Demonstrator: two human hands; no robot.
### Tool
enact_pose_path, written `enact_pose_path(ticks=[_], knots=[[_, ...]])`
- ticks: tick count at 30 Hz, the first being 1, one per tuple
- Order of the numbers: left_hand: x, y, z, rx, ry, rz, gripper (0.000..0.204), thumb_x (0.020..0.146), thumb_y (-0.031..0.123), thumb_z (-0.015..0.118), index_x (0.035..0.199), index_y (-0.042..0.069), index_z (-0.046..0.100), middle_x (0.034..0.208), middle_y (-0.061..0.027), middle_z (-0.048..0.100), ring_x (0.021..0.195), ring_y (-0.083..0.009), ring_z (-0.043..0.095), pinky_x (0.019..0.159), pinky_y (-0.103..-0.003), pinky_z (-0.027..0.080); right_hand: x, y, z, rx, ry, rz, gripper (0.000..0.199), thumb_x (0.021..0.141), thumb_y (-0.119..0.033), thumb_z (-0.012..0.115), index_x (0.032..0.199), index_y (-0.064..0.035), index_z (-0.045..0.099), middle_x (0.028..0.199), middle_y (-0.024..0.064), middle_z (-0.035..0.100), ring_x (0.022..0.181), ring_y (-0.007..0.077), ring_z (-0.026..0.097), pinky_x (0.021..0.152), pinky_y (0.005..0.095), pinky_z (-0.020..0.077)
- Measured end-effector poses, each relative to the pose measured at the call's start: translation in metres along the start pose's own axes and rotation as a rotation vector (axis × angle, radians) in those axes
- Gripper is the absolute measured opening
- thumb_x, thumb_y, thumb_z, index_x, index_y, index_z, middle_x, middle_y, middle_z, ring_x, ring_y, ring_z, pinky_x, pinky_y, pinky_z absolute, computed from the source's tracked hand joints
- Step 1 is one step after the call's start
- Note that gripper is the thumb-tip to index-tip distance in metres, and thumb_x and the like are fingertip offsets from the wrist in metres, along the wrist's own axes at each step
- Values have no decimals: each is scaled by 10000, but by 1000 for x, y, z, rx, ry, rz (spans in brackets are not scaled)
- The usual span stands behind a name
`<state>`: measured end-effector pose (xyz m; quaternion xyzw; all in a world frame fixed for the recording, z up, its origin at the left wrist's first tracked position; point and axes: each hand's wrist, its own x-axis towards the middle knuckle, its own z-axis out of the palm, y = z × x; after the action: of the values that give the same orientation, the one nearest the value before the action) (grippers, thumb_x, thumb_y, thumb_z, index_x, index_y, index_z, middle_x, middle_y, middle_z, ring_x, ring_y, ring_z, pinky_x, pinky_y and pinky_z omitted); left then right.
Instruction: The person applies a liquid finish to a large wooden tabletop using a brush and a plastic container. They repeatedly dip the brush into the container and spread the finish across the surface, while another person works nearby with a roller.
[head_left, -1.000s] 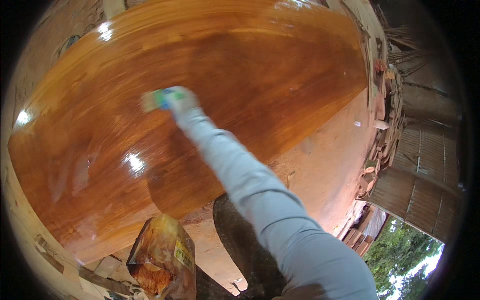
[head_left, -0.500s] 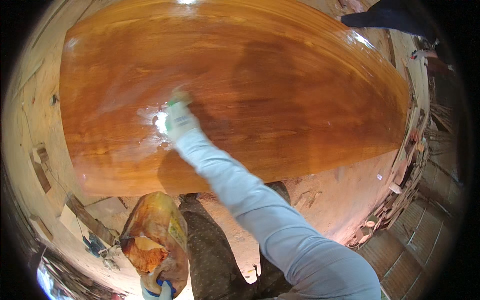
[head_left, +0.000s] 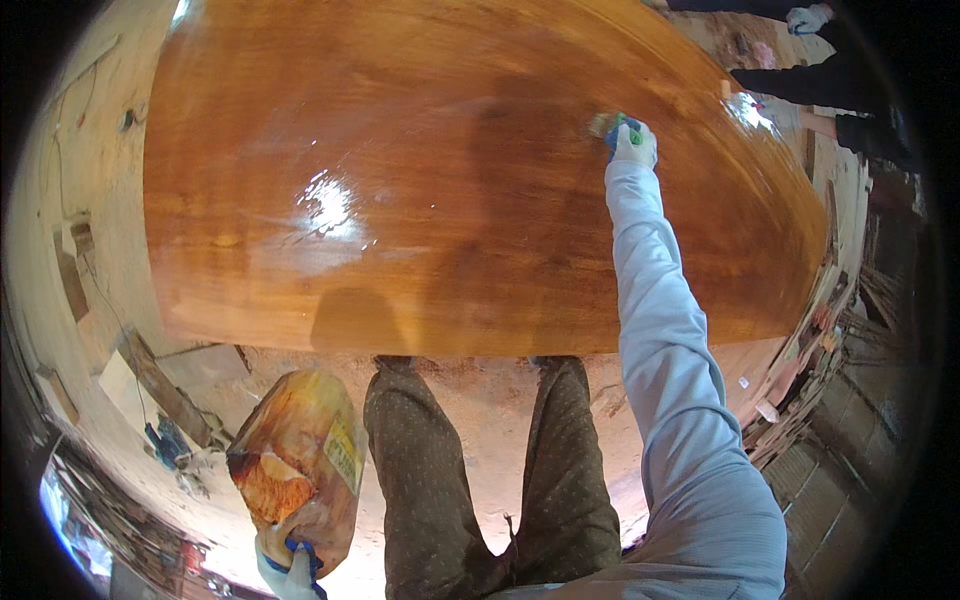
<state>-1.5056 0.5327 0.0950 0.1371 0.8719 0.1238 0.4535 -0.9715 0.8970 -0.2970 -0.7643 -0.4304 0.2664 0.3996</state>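
A large glossy, orange-brown wooden slab (head_left: 430,210) lies before me, wet and shining in places. My right hand (head_left: 636,146), in a white, blue and green glove, is closed around a brush over the slab's right part. The brush's pale bristles (head_left: 602,125) point left, at or just above the wet wood; actual contact is hard to make out. Low at the left, my left hand (head_left: 288,572), gloved in white and blue, grips a stained plastic jug (head_left: 310,440) with a hole cut in its side. What the jug holds is not clear.
At the upper right, a person in dark clothes stands by the slab's far edge, one gloved hand (head_left: 808,18) showing. Wood offcuts (head_left: 165,390) and a cord lie on the left floor. Scrap pieces (head_left: 800,385) line the right side, beside corrugated sheets (head_left: 825,495).
My right hand has swept the brush from the slab's left middle to its right part, farther away. The jug stays in my left hand. More of the other person shows.
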Motion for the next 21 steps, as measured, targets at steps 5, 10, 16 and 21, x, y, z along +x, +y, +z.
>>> enact_pose_path(ticks=[5, 10, 16, 21], knots=[[6, 0, -4, -120, 38, -54, 481, 891, 60, 699, 1318, -34, 497, 1090, -85, 625, 857, -141, 596, 749, -276, 501, -121, -102, 143, -1391, -281, -915, 147, 865, -150, 585, 917, -141, 722, 868, 87, 677, 891, 251, 626, 822, 391, 478], [9, -6, -12, -221, 15, -105, 575, 875, 58, 719, 1371, -50, 448, 1219, -109, 582, 979, -164, 584, 842, -285, 502, -302, -180, 264, -476, -747, -725, 220, 893, -196, 581, 1080, -131, 675, 1002, 137, 637, 1019, 332, 606, 884, 446, 480], [22, -4, -23, -248, 69, 7, 415, 750, 55, 677, 1141, 18, 542, 901, -30, 524, 766, -120, 539, 635, -241, 460, -291, -156, 133, 418, -521, 632, 282, 913, -220, 686, 1128, -42, 647, 1095, 64, 646, 1008, 161, 596, 910, 362, 487], [63, -26, -42, -140, -33, -2, 347, 763, 9, 639, 1095, 41, 542, 808, -29, 509, 596, -86, 511, 504, -219, 419, -248, 22, -31, 34, 191, 380, 198, 899, -21, 604, 1096, -12, 623, 1016, 70, 606, 824, 188, 622, 743, 327, 517]])
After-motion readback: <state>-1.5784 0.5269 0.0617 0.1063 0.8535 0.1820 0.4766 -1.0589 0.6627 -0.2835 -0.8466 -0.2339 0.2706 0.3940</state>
